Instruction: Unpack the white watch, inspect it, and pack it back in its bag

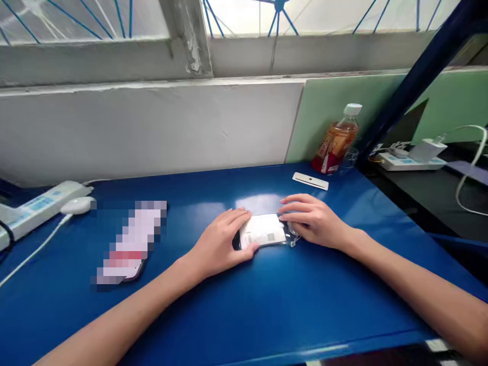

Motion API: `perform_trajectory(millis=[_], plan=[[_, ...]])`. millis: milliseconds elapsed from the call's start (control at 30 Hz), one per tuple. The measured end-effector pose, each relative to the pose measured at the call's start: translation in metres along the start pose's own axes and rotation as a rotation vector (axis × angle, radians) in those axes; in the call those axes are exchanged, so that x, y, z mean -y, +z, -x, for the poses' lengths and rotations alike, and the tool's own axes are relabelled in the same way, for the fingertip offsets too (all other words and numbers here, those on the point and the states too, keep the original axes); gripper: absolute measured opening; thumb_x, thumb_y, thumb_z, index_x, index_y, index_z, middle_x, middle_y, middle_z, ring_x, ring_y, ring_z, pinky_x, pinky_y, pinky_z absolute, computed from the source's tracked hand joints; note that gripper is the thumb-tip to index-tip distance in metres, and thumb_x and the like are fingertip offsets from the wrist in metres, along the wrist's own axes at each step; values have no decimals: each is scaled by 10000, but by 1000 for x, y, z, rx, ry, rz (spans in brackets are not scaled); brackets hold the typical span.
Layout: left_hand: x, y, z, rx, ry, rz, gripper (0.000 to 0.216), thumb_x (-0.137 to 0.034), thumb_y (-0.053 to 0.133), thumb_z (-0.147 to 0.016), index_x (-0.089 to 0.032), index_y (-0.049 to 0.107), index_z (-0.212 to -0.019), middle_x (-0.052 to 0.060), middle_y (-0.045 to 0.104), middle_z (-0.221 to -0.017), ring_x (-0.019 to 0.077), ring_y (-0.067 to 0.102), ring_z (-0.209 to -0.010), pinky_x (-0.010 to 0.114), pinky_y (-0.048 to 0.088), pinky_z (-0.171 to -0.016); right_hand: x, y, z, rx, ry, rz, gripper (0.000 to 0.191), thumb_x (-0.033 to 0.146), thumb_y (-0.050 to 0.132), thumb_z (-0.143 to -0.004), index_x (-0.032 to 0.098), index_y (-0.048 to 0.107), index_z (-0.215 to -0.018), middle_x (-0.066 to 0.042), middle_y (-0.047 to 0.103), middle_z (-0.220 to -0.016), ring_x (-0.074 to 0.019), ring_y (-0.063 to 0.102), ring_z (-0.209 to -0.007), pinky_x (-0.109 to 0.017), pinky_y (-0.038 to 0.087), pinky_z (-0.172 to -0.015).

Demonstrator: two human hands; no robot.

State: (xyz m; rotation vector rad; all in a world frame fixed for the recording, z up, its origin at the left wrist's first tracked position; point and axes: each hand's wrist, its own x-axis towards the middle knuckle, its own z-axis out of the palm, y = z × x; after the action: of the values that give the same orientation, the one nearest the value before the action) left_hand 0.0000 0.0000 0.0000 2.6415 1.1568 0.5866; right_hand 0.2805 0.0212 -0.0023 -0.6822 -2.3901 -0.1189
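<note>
A white rectangular card or packet (263,230) with small printed marks lies flat on the blue desk, in what looks like a clear plastic sleeve. My left hand (219,241) grips its left end, thumb on the near edge and fingers on the far one. At the other end, the curled fingers of my right hand (314,219) hold the sleeve's right edge. A small silvery, chain-like bit (293,241) shows beneath those fingers. The right fingertips are partly hidden, so their exact hold is unclear.
The blue desk (229,315) meets a wall. Left are a blurred-out phone (133,239), a power strip (49,203) and a white charger (78,205) with its cable. Back right stand a drink bottle (335,142), a thin white strip (310,181) and a dark blue post (412,76).
</note>
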Motion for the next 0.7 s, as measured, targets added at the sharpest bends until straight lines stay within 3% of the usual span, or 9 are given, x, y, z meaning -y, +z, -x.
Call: perform_trajectory(millis=[233,400,500,700], plan=[[-1,-1,-3,30,-11,-10,576,-446,611,-862,-97,553,-1316,173,594,-1363,323,525,-1298,495,410,-1110,-4,-23,-9,315,42,-61,168,176,595,-878,196,760,-903,-64,760,-963,-241,665,-972,-374,540,-858],[-4,-4,-2,72,-31,-13,545,-437,558,-899,-118,522,-1340,179,550,-1399,334,475,-1342,503,404,-1113,-2,-19,5,318,90,-2,267,290,517,-978,170,737,-1071,-117,704,-947,-249,630,-904,-397,535,-784],[-5,-5,-3,97,-75,-1,556,-450,553,-904,-116,514,-1346,201,421,-1500,368,346,-1426,523,390,-1119,-3,-18,11,344,143,-43,322,338,533,-974,157,679,-1197,-123,682,-988,-251,615,-926,-398,537,-787],[-6,-8,-18,161,-48,-16,665,-535,531,-916,-126,436,-1432,191,312,-1571,374,182,-1489,558,290,-1165,-8,-15,13,325,167,-116,376,418,602,-927,167,683,-1194,-130,664,-1011,-281,618,-1005,-439,536,-847]])
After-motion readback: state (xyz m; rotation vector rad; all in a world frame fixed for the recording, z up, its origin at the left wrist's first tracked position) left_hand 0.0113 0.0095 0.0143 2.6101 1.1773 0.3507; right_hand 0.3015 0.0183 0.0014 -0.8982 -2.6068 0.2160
